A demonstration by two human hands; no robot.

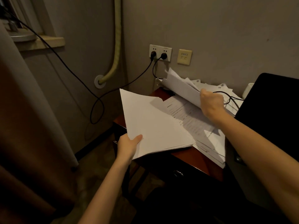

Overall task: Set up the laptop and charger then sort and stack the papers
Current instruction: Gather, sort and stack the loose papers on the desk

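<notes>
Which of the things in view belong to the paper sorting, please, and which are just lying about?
Part of the job:
stack of papers in the left hand
sheets lifted by the right hand
loose papers on the desk
charger cable

Just lying about:
curtain
hose
network socket

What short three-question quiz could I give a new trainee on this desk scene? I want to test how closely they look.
1. True or false: both sockets of the white wall outlet have a black plug in them.
2. Which hand holds the blank-faced stack of papers by its near left corner? A) left hand B) right hand
3. Fill in: the right hand lifts loose sheets above a printed ______ lying on the desk.

Key: 1 true; 2 A; 3 page.
</notes>
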